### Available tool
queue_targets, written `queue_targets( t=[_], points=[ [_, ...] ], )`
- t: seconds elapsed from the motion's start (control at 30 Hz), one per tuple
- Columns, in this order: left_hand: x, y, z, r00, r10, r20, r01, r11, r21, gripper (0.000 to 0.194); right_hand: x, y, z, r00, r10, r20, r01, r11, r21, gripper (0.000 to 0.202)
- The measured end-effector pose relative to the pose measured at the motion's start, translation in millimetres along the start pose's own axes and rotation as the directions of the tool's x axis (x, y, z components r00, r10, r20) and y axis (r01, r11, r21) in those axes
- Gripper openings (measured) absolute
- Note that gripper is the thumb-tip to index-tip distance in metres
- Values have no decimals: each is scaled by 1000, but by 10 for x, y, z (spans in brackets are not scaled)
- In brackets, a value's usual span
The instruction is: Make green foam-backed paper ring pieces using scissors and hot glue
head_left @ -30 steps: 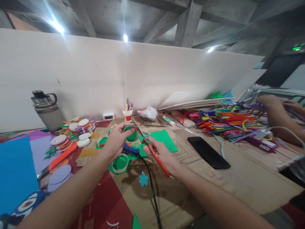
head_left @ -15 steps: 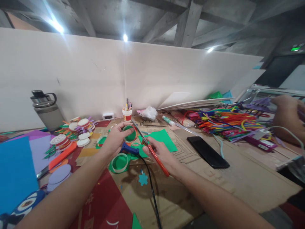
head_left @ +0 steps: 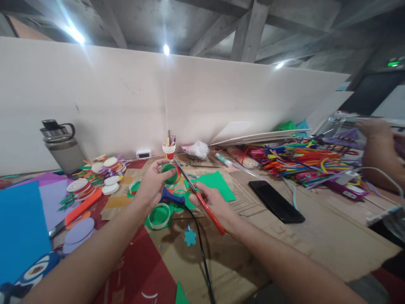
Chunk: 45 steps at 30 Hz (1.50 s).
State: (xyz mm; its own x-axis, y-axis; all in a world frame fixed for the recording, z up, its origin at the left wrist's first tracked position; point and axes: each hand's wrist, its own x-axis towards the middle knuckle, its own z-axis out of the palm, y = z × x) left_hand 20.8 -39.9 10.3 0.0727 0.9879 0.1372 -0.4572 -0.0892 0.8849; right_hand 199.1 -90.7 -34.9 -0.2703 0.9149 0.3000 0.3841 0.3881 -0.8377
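My left hand is closed on a short round cup with a green inside and a red-orange rim, the thumb reaching over its opening. My right hand grips red-handled scissors, whose blades point up and left to the cup's right side. Under my hands lies a blue-handled glue gun with a black cable. Another green-lined round cup rests on green foam near my left wrist. A green sheet lies beyond my right hand. A blue flower-shaped cutout sits nearer me.
A black phone lies right of my hand on cardboard. Behind it is a heap of coloured pipe cleaners. At left stand a water bottle and an orange utility knife. Another person's arm shows at far right.
My left hand and the cup have shifted very slightly left and up. The scissors hardly move. The other person's hand at far right has moved a little.
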Motion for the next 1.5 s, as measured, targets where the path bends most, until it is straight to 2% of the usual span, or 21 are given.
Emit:
queue_targets(
  t=[0.4,0.7,1.0,1.23,1.5],
  points=[
    [32,-53,-39,1000,17,13,-16,999,-48,48,-26,-66,-21,1000,-20,22,20,999,28,28],
    [-25,-63,-11,997,28,69,-31,998,51,49,-11,-34,-16,1000,-27,0,27,999,-38,29],
    [-33,-28,13,997,5,71,-9,999,51,51,-13,-18,-10,1000,-25,-13,24,999,-27,26],
    [-49,8,19,998,-1,64,-2,999,42,51,-21,-29,-17,1000,-6,-3,6,999,-33,35],
    [2,-37,-28,999,27,41,-27,1000,-6,54,-30,-29,-13,1000,9,-4,-9,1000,-21,33]
  ],
)
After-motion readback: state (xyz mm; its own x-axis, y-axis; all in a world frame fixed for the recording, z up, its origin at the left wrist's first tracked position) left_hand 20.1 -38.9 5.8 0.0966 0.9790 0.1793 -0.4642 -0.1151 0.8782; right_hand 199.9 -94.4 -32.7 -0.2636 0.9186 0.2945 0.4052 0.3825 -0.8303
